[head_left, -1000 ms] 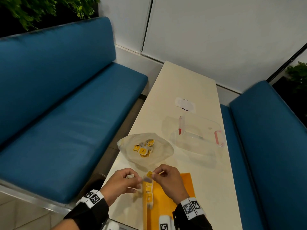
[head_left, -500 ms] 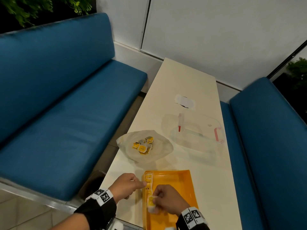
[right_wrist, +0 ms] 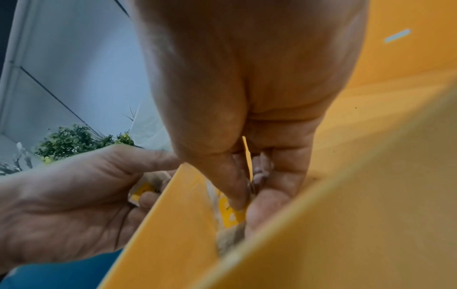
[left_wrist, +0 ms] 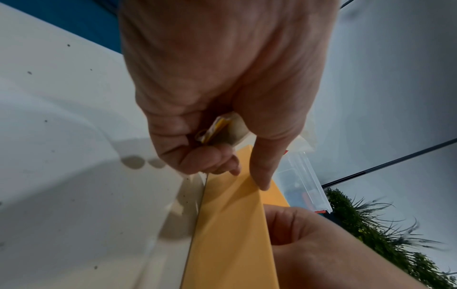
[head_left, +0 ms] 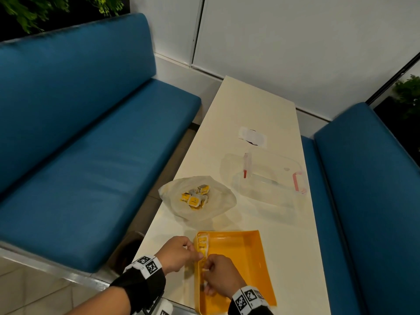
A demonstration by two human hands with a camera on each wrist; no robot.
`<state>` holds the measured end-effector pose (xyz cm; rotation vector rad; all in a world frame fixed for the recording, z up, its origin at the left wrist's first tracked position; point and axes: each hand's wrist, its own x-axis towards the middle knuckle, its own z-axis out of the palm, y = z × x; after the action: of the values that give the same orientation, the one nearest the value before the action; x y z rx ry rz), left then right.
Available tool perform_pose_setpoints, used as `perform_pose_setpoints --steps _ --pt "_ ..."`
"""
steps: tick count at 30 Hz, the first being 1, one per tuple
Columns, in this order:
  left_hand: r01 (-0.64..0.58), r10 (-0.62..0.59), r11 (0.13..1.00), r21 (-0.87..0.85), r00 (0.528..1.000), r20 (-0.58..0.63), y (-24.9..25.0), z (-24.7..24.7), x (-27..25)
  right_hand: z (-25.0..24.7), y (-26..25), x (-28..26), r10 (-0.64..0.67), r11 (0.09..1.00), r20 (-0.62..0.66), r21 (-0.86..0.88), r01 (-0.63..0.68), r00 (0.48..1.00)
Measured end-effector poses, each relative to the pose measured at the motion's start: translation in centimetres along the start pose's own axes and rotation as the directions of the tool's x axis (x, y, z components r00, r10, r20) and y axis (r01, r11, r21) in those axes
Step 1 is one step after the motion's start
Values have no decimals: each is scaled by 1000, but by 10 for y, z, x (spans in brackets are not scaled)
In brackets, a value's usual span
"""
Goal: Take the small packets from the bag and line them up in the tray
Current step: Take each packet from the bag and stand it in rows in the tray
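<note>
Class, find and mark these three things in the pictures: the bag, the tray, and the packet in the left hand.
bag (head_left: 218, 205): head view, its clear right side.
tray (head_left: 247, 260): head view, its bare floor.
packet (left_wrist: 220, 127): left wrist view, its yellow edge.

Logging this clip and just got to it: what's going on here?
A person is moving small yellow packets from a plastic bag into an orange tray on a table. A short row of packets already stands along the tray's left wall. The right hand is inside the tray, pinching a packet at the near end of that row. The left hand, just outside the wall, holds a spare packet. More packets remain in the bag.
</note>
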<state>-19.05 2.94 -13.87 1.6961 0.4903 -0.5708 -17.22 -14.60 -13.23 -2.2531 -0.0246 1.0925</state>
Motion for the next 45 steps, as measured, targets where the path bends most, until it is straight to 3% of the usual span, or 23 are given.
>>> perform_pose_setpoints --steps 8,17,20,22,24,28,33,35,39,42,45 --pt "10 -10 1000 -7 1000 6 -2 0 2 1 -4 5 -30 999 -103 -32 27 994" --pt "-8 8 1000 21 1000 3 1 -9 1 3 -9 8 -38 999 -121 2 38 992" --pt "63 -59 985 -161 998 25 9 -18 -8 -1 -12 7 -36 999 -121 30 40 992" --pt "155 -129 911 -383 987 92 17 -27 -17 -8 -15 6 -96 995 -194 -24 93 976" --pt "178 -119 855 -487 982 150 22 -35 -24 -17 -25 0 -222 975 -277 -82 208 935" --pt "165 -67 847 -505 976 207 30 -36 -32 -25 -59 -22 -467 881 -291 -75 467 835" --pt "145 -26 866 -479 969 245 31 -31 -29 -14 -73 -21 -563 826 -147 -144 545 813" --pt "137 -10 869 -476 966 259 33 -32 -32 -9 -72 -19 -543 840 -169 -134 526 823" --pt "7 113 892 -453 965 239 25 -42 -33 -13 -65 -13 -410 883 -306 104 458 859" --pt "-211 241 929 -304 968 64 17 -44 -31 -22 -62 -13 -325 853 -309 313 418 894" --pt "-336 328 936 -105 941 -85 16 -39 -26 -25 -59 -13 -312 850 -304 334 408 900"
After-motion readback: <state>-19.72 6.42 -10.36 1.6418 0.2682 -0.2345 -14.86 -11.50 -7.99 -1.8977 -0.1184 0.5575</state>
